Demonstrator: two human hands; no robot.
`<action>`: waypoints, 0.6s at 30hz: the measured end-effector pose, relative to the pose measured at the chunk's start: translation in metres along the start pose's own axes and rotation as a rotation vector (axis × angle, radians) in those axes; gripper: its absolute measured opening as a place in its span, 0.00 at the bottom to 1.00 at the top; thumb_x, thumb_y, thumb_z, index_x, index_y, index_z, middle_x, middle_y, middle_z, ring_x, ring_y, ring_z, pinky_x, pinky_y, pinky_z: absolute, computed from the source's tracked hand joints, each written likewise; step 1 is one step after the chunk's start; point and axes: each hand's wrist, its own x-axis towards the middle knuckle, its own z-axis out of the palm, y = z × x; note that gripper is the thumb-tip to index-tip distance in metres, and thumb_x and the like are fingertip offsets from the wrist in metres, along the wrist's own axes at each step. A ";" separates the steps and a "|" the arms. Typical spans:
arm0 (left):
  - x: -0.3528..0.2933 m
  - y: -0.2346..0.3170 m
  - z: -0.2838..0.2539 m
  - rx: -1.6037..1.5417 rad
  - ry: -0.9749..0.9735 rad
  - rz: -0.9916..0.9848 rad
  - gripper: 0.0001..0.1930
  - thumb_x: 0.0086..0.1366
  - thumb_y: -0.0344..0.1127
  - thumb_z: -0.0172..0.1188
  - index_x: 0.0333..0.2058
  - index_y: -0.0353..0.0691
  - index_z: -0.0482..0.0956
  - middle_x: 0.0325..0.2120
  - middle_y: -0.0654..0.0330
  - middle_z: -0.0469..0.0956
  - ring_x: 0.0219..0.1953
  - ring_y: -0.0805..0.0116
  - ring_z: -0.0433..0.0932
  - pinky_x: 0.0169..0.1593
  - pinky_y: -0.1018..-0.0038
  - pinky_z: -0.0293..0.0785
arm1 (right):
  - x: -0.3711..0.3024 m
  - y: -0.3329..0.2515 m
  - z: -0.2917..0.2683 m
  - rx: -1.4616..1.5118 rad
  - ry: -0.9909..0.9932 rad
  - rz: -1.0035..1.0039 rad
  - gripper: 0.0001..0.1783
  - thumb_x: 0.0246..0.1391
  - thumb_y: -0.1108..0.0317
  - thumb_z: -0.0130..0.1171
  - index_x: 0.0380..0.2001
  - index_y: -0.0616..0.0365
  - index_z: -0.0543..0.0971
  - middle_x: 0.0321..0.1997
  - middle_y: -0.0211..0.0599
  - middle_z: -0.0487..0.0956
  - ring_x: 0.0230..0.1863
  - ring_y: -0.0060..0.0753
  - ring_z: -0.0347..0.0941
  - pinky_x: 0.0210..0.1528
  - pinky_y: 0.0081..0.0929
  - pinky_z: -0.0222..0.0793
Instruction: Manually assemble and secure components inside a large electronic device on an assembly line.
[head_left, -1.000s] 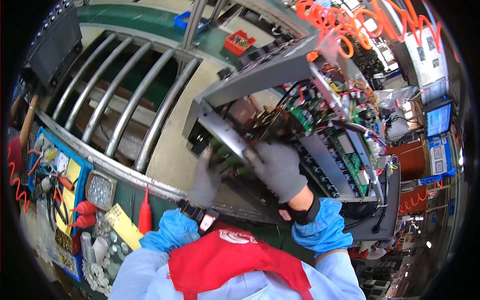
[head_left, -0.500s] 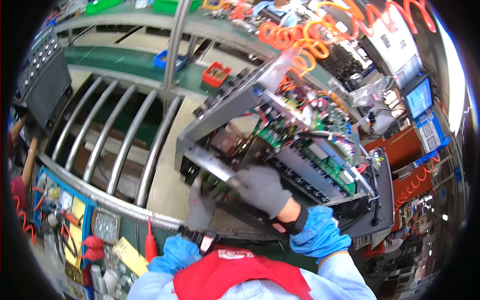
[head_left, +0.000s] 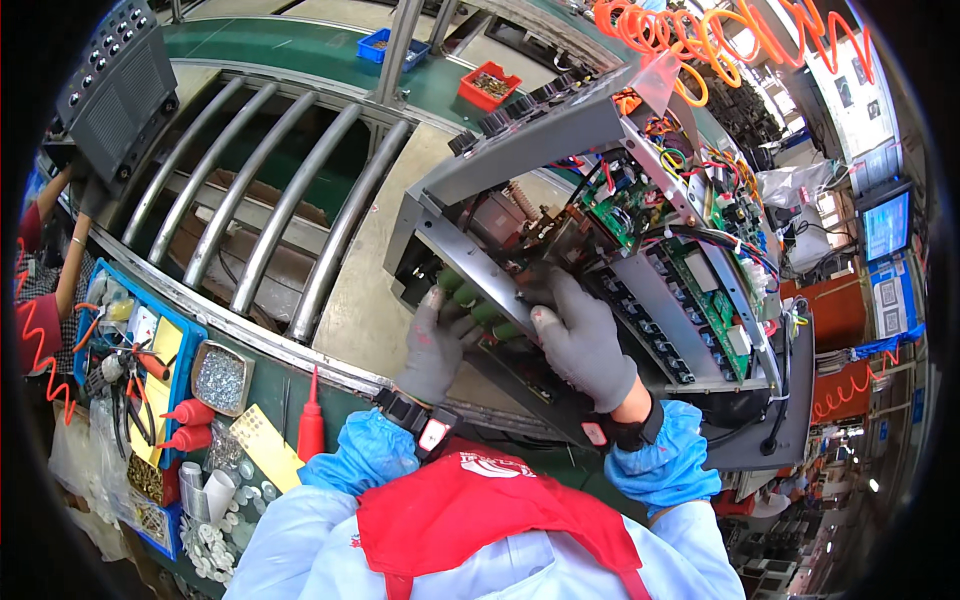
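Note:
A grey metal chassis stands open before me, showing green circuit boards and wiring. My left hand, in a grey glove, is beside the green cylindrical parts under the chassis's front metal bar. Its thumb and fingers are apart, and some fingertips are hidden. At the right end of that bar is my right hand, also gloved in grey. Its thumb stands apart from the fingers, which reach into the dark interior, where their tips are hard to make out.
Metal rollers lie left of the chassis. Another dark unit stands beyond, with another person's arms at it. Near left are a blue tray of tools, a box of screws and a red bottle. Orange coiled hoses hang above.
My view has shifted, so the chassis sits further right and lower in the picture. The right hand, blurred before, now shows sharply with its thumb spread from its fingers. The left hand stays by the green cylinders.

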 end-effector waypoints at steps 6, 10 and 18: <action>0.001 0.000 -0.002 0.005 -0.013 0.000 0.28 0.69 0.62 0.54 0.57 0.50 0.73 0.50 0.59 0.78 0.53 0.52 0.78 0.57 0.49 0.73 | -0.002 0.000 -0.006 -0.128 0.003 0.077 0.22 0.56 0.71 0.51 0.55 0.63 0.74 0.39 0.53 0.84 0.35 0.49 0.81 0.43 0.39 0.75; -0.001 0.001 0.001 -0.012 -0.002 0.008 0.27 0.69 0.61 0.55 0.57 0.49 0.73 0.49 0.58 0.78 0.54 0.52 0.78 0.58 0.47 0.73 | -0.004 -0.001 -0.006 0.161 -0.026 0.089 0.24 0.56 0.70 0.52 0.56 0.63 0.73 0.39 0.53 0.84 0.34 0.48 0.81 0.42 0.39 0.76; -0.003 0.002 0.002 -0.006 -0.013 0.021 0.27 0.69 0.60 0.55 0.58 0.49 0.73 0.52 0.57 0.77 0.53 0.50 0.78 0.58 0.46 0.73 | -0.005 -0.006 -0.012 0.179 -0.024 0.190 0.28 0.55 0.69 0.53 0.60 0.64 0.70 0.41 0.54 0.83 0.37 0.51 0.82 0.44 0.39 0.76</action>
